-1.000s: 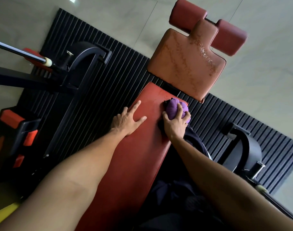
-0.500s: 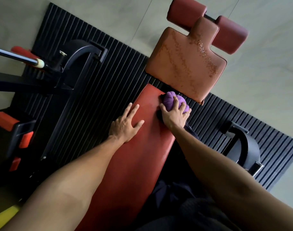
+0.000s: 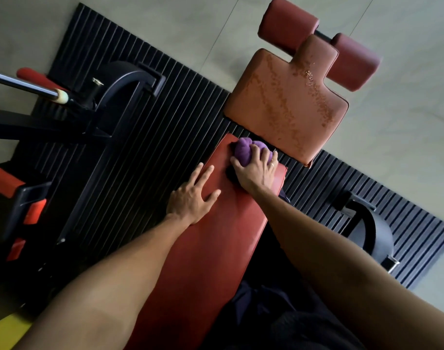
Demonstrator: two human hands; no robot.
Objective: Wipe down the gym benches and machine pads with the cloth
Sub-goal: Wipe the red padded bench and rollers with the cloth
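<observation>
The right hand point(image 3: 253, 173) grips a bunched purple cloth point(image 3: 245, 151), fingers curled over it, pressing it onto the far end of the long red back pad point(image 3: 216, 248). Just to its left, the left hand point(image 3: 193, 198) lies flat on the same pad, fingers straight and spread, holding nothing. Beyond the right hand, across a narrow gap, sits a worn brown seat pad point(image 3: 286, 107), with two red roller pads point(image 3: 289, 24) farther still
</observation>
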